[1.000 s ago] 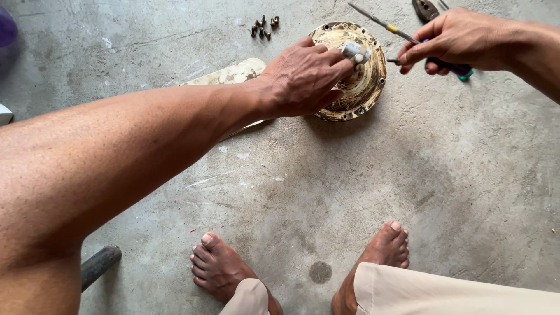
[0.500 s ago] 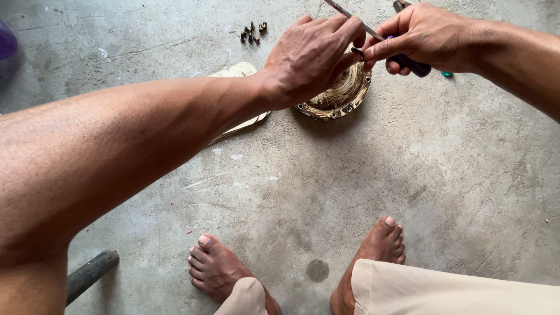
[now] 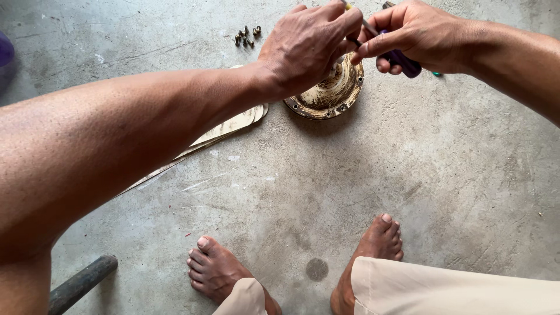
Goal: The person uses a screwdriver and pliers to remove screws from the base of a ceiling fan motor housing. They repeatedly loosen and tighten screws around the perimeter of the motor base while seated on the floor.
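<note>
Left hand [image 3: 306,46] presses down on the round metal housing [image 3: 326,96], steadying it. Right hand [image 3: 417,35] pinches a purple-handled screwdriver [image 3: 402,61], angled into its centre

A round metal housing [image 3: 328,93] sits on the floor [image 3: 408,175], screws [image 3: 246,36] to its left, a flat blade [image 3: 221,131] beside it, two bare feet [image 3: 224,271] nearer the viewer.

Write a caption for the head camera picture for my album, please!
Left hand on a round metal disc while right hand grips a purple-handled screwdriver, screws lying nearby.
</note>
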